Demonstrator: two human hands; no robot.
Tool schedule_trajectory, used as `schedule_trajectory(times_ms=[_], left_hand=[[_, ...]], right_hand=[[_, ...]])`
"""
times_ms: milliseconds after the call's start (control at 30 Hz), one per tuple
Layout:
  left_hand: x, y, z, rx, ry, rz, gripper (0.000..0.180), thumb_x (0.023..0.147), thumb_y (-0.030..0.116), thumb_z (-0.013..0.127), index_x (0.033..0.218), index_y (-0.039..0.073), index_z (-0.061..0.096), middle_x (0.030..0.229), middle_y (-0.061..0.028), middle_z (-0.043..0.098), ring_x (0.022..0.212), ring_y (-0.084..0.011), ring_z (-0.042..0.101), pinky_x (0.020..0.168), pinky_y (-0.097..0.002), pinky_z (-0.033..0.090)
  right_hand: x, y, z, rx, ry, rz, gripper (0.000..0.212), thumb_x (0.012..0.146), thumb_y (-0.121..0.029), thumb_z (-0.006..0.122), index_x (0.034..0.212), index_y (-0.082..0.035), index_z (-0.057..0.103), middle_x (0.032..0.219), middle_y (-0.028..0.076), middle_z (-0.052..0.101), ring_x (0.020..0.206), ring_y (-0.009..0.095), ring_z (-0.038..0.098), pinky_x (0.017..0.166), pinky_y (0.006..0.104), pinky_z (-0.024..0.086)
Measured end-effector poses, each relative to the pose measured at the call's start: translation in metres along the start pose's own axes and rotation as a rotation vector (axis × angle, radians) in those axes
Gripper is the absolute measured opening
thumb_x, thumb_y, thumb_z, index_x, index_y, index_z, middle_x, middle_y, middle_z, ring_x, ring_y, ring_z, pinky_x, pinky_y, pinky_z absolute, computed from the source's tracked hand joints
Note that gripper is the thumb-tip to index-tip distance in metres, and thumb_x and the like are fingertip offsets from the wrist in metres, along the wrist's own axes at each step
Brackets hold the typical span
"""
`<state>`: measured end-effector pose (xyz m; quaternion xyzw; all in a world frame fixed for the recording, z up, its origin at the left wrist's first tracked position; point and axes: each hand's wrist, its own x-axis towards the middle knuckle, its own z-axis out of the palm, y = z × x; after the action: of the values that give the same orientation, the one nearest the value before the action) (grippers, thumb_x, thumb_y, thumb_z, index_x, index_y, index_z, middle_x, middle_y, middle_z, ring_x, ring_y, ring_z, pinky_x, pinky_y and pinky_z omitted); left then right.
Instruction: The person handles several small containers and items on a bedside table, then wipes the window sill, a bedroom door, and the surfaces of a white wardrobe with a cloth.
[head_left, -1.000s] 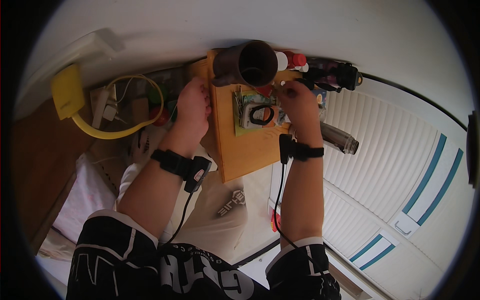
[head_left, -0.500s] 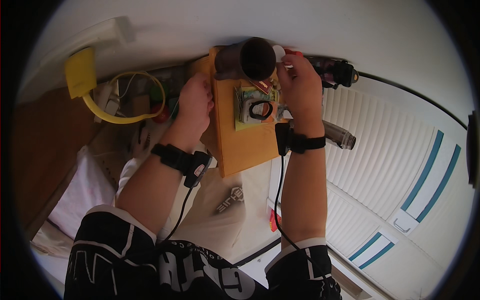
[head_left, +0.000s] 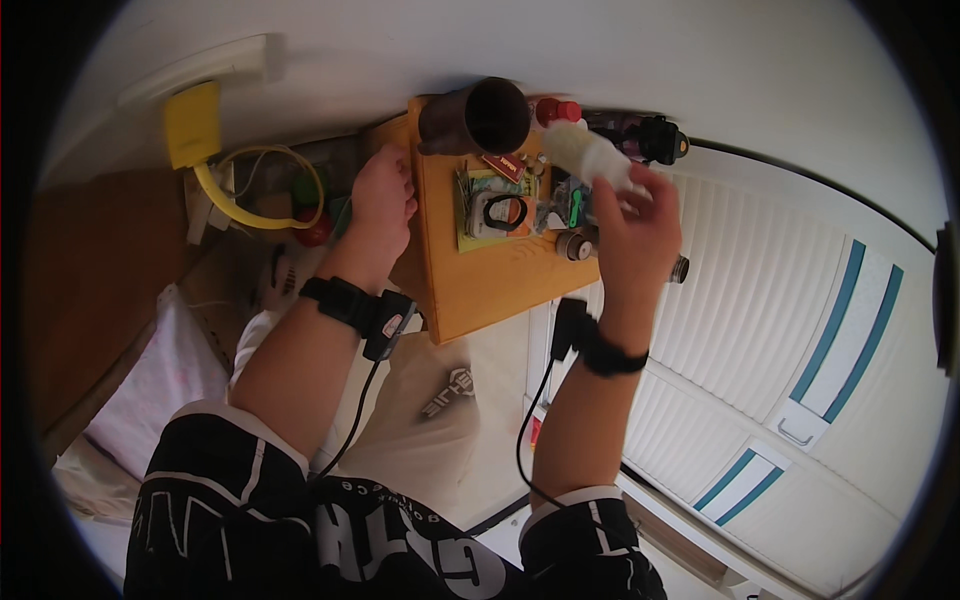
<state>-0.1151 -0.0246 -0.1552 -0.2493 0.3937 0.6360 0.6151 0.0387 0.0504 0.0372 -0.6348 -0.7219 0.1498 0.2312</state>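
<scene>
My right hand [head_left: 638,232] grips a white, motion-blurred bottle [head_left: 580,152] by one end, above the far right of a small wooden table [head_left: 490,295]. At the table's left edge, my left hand [head_left: 382,205] is curled closed, with nothing visible in it. Between the hands lie a green-and-yellow packet [head_left: 468,225] with a black ring-shaped band [head_left: 505,226] on it, a dark red box [head_left: 505,164] and a small green item [head_left: 576,207]. A dark cylindrical cup [head_left: 450,122] lies with its mouth toward me at the back.
A red-capped bottle [head_left: 560,110] and a dark bottle [head_left: 655,138] are along the wall. Near the table's right edge is a metal-capped bottle [head_left: 573,246]. A yellow lamp [head_left: 193,125] stands at left; white louvred doors [head_left: 745,290] are at right.
My right hand has moved right and toward me, lifting the white bottle away from beside the dark cup. The metal-capped bottle and green item have come into sight. My left hand has barely moved.
</scene>
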Motion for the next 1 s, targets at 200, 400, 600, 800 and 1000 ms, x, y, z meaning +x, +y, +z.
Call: schedule_trajectory(times_ms=[200,400,600,800,1000], left_hand=[[-0.002,-0.002,0.004,0.002,0.04,-0.036,0.026,0.094,0.023,0.061,0.074,0.019,0.045,0.064,0.0063,0.039,0.055,-0.0088,0.035,0.051,-0.0264,0.029],[-0.001,-0.004,0.008,0.034,0.072,-0.04,0.026,0.094,0.025,0.057,0.074,0.019,0.043,0.068,0.0056,0.039,0.056,-0.0088,0.035,0.05,-0.0275,0.028],[-0.001,0.001,-0.002,0.0,0.075,-0.017,0.026,0.094,0.024,0.061,0.074,0.019,0.045,0.066,0.0064,0.04,0.056,-0.0087,0.036,0.052,-0.026,0.03],[-0.001,-0.002,0.006,0.032,0.046,-0.025,0.027,0.094,0.024,0.061,0.072,0.02,0.045,0.065,0.0068,0.04,0.057,-0.0085,0.038,0.053,-0.0258,0.031],[0.004,-0.024,0.004,0.294,0.07,0.219,0.019,0.093,0.024,0.059,0.087,0.006,0.057,0.076,-0.0017,0.054,0.071,-0.0173,0.053,0.067,-0.0336,0.045]], right_hand=[[-0.099,0.033,-0.004,0.029,-0.09,0.041,0.039,0.081,-0.007,0.082,0.114,-0.002,0.062,0.1,0.01,0.07,0.078,0.016,0.07,0.069,0.0289,0.057],[-0.133,0.049,0.022,-0.068,-0.242,0.096,0.04,0.081,-0.011,0.082,0.115,-0.003,0.062,0.104,0.01,0.069,0.079,0.019,0.07,0.069,0.0318,0.058],[-0.123,0.03,0.018,-0.13,-0.396,-0.002,0.047,0.078,-0.019,0.085,0.116,-0.005,0.061,0.113,0.008,0.067,0.081,0.021,0.069,0.069,0.0349,0.056],[-0.001,0.021,0.011,-0.187,-0.205,-0.11,0.035,0.086,-0.021,0.08,0.113,-0.003,0.066,0.101,0.013,0.069,0.074,0.021,0.068,0.067,0.0346,0.053],[0.094,0.039,0.077,-0.279,-0.185,-0.315,0.038,0.088,-0.03,0.074,0.111,-0.001,0.068,0.099,0.015,0.073,0.083,0.032,0.071,0.077,0.0398,0.055]])
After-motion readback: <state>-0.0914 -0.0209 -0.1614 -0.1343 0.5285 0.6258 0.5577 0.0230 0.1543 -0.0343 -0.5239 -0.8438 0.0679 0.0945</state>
